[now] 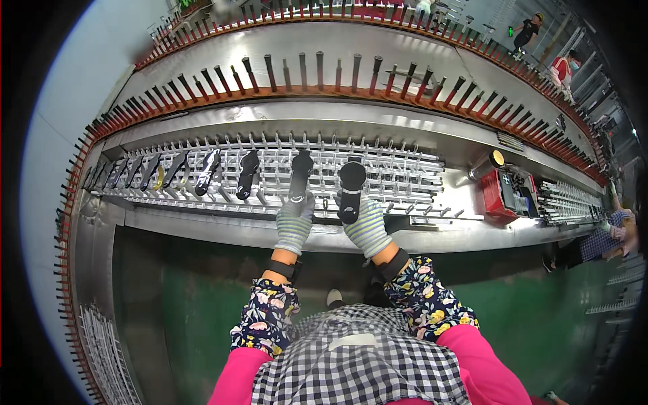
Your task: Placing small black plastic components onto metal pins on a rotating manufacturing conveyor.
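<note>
Head view, looking down. Left hand (294,225) in striped knit glove, fingers closed around lower end of a black sole (300,177) standing on the pin rack (405,177). Right hand (366,226), same glove, fingers wrapped on the bottom of a second black sole (351,191), just right of the first; thumb position hidden. Both soles upright on the rack's metal pegs, toes pointing away, heels toward the hands. Wrists in black bands, floral sleeve covers (264,317) over pink sleeves below.

Further left along the same rack: row of soles (202,172) already seated, tilted by lens curve, some with white or yellow trim. Right part of rack bare pegs. Behind, curved steel conveyor wall with a line of upright dark rods (317,71) on an orange band. Red box (498,194) with a round yellow lamp beside it at right. Another person's arm (604,239) at far right edge; two more people far off at top right.

Judgement on doing this well: press each sole squarely down onto its pegs, keep spacing even with the neighbours, grip low near the heel so fingers stay off the peg tips, check both sit level before letting go.
</note>
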The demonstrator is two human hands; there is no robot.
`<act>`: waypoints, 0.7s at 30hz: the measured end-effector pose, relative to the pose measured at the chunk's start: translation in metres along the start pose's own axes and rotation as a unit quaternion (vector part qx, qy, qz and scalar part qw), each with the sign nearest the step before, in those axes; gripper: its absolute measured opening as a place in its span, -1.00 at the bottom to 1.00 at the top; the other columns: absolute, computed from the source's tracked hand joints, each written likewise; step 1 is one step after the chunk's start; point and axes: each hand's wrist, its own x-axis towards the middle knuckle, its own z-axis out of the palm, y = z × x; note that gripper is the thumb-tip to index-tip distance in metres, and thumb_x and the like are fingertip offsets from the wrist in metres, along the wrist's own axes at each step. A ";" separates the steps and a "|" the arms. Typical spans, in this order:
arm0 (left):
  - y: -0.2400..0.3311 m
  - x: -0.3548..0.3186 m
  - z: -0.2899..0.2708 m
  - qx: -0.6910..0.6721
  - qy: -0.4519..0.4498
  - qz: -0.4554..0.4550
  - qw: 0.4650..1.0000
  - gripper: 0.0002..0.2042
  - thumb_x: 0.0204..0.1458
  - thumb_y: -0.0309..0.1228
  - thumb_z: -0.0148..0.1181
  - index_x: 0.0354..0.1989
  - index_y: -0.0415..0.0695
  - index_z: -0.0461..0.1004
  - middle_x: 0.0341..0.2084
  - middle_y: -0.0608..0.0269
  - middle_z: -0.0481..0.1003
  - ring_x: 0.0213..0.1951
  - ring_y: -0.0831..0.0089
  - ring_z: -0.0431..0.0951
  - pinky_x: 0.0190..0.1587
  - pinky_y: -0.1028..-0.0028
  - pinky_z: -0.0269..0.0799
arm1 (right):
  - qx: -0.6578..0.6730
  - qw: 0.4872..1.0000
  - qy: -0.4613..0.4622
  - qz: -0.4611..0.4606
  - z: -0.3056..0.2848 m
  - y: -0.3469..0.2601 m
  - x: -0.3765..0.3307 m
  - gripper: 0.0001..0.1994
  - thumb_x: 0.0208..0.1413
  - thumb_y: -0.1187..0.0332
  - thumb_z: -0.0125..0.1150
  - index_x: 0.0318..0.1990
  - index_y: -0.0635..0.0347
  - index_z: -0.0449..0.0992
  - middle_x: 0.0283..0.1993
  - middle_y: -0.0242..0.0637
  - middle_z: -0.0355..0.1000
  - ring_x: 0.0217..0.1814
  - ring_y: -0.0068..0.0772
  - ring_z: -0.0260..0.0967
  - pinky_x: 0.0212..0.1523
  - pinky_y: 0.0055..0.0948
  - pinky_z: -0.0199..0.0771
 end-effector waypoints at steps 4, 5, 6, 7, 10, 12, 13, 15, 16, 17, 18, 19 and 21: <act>-0.022 0.003 -0.006 0.099 -0.025 0.028 0.994 -0.74 -0.09 -0.24 0.07 -0.28 -0.10 0.49 -0.52 -0.02 0.49 -0.39 0.03 0.49 -0.35 0.26 0.36 | -0.116 0.991 -0.042 0.055 0.020 0.013 0.000 -0.72 -0.14 0.37 0.13 -0.24 0.29 0.36 -0.44 -0.01 0.43 -0.43 0.02 0.38 -0.43 -0.18 0.38; -0.033 0.002 -0.008 0.101 -0.028 0.028 0.994 -0.74 -0.09 -0.24 0.07 -0.28 -0.10 0.49 -0.52 -0.02 0.49 -0.39 0.03 0.49 -0.35 0.26 0.36 | -0.030 0.994 -0.026 0.100 0.026 0.013 0.001 -0.74 -0.13 0.37 0.11 -0.25 0.28 0.36 -0.45 -0.01 0.43 -0.42 0.02 0.38 -0.43 -0.18 0.38; -0.050 -0.002 -0.013 0.144 -0.002 0.068 0.987 -0.80 -0.06 -0.33 0.12 -0.30 -0.16 0.49 -0.53 0.16 0.48 -0.43 0.30 0.43 -0.36 0.39 0.35 | -0.007 0.994 -0.034 0.108 0.025 -0.001 -0.002 -0.75 -0.12 0.37 0.10 -0.26 0.27 0.37 -0.46 -0.01 0.42 -0.43 0.02 0.37 -0.43 -0.17 0.38; -0.057 -0.002 -0.011 0.182 0.019 0.114 0.977 -0.85 -0.04 -0.42 0.18 -0.31 -0.21 0.48 -0.53 0.33 0.46 -0.47 0.57 0.37 -0.37 0.53 0.33 | 0.011 0.992 -0.036 0.117 0.021 -0.011 -0.003 -0.77 -0.12 0.36 0.09 -0.26 0.25 0.38 -0.47 -0.02 0.42 -0.44 0.03 0.37 -0.43 -0.17 0.37; 0.007 0.003 0.001 0.190 -0.063 0.177 0.964 -0.77 -0.02 -0.45 0.12 -0.19 -0.29 0.44 -0.30 0.13 0.51 -0.21 0.41 0.49 -0.14 0.48 0.34 | -0.318 0.938 -0.093 -0.104 0.030 0.064 -0.020 -0.75 -0.01 0.34 -0.02 -0.18 0.24 0.41 -0.43 -0.08 0.42 -0.42 -0.12 0.37 -0.43 -0.26 0.36; -0.014 -0.003 -0.018 0.118 -0.046 0.108 0.986 -0.81 0.00 -0.56 0.06 -0.19 -0.33 0.41 -0.27 0.19 0.47 -0.22 0.45 0.44 -0.13 0.48 0.32 | -0.093 0.993 -0.039 0.055 0.007 0.004 -0.023 -0.58 0.02 0.30 -0.01 0.05 0.25 0.24 -0.38 0.07 0.40 -0.36 0.03 0.38 -0.31 -0.16 0.37; 0.032 -0.004 -0.020 0.016 -0.069 -0.089 0.994 -0.83 0.01 -0.58 0.03 -0.20 -0.31 0.38 -0.32 0.26 0.43 -0.29 0.50 0.39 -0.19 0.49 0.32 | -0.034 0.985 -0.103 0.131 -0.022 -0.009 -0.031 -0.62 0.05 0.31 -0.03 0.04 0.13 0.20 -0.23 0.10 0.39 -0.25 0.13 0.37 -0.28 -0.06 0.36; -0.007 -0.014 -0.037 -0.004 -0.037 -0.016 0.999 -0.71 -0.01 -0.62 0.00 -0.06 -0.28 0.26 -0.23 0.25 0.36 -0.26 0.53 0.33 -0.18 0.54 0.29 | 0.027 0.986 -0.155 0.060 -0.062 -0.005 -0.059 -0.64 0.05 0.23 -0.01 0.01 0.11 0.26 -0.22 0.10 0.38 -0.26 0.10 0.37 -0.23 -0.12 0.36; 0.018 -0.021 -0.024 -0.024 0.001 -0.009 1.000 -0.69 -0.01 -0.61 0.00 -0.04 -0.29 0.24 -0.22 0.22 0.36 -0.24 0.52 0.34 -0.15 0.53 0.28 | 0.082 0.984 -0.158 0.026 -0.084 0.024 -0.076 -0.69 0.04 0.24 0.02 -0.07 0.10 0.34 -0.20 0.06 0.38 -0.25 0.08 0.37 -0.22 -0.13 0.36; 0.041 -0.030 -0.017 -0.043 0.047 -0.008 0.998 -0.66 -0.01 -0.59 0.00 -0.01 -0.30 0.22 -0.20 0.20 0.36 -0.22 0.50 0.34 -0.12 0.53 0.27 | 0.018 0.983 -0.180 0.029 -0.137 0.030 -0.082 -0.75 0.02 0.27 0.03 -0.13 0.08 0.40 -0.25 0.02 0.40 -0.27 0.05 0.38 -0.24 -0.17 0.37; 0.030 -0.035 -0.014 -0.052 0.056 0.005 0.997 -0.64 -0.01 -0.57 0.01 0.01 -0.31 0.21 -0.17 0.16 0.36 -0.19 0.47 0.35 -0.09 0.50 0.27 | 0.012 0.994 -0.104 0.021 -0.179 0.050 -0.089 -0.75 0.00 0.30 0.04 -0.14 0.09 0.42 -0.30 0.01 0.41 -0.26 0.02 0.38 -0.24 -0.24 0.38; 0.018 -0.040 -0.011 -0.057 0.071 0.012 0.996 -0.62 -0.01 -0.55 0.01 0.03 -0.32 0.20 -0.14 0.13 0.36 -0.15 0.43 0.35 -0.06 0.47 0.26 | 0.069 0.997 -0.019 0.019 -0.235 0.046 -0.086 -0.72 -0.05 0.37 0.09 -0.12 0.15 0.41 -0.28 -0.05 0.43 -0.25 -0.17 0.41 -0.20 -0.31 0.38; 0.056 -0.065 0.006 0.074 0.064 0.040 0.994 -0.60 -0.02 -0.53 0.02 0.04 -0.33 0.20 -0.10 0.11 0.35 -0.11 0.39 0.35 -0.04 0.44 0.25 | 0.164 0.955 0.162 0.188 -0.298 0.123 -0.099 -0.74 -0.12 0.52 0.14 -0.18 0.23 0.45 -0.35 -0.24 0.45 -0.35 -0.48 0.38 -0.35 -0.43 0.41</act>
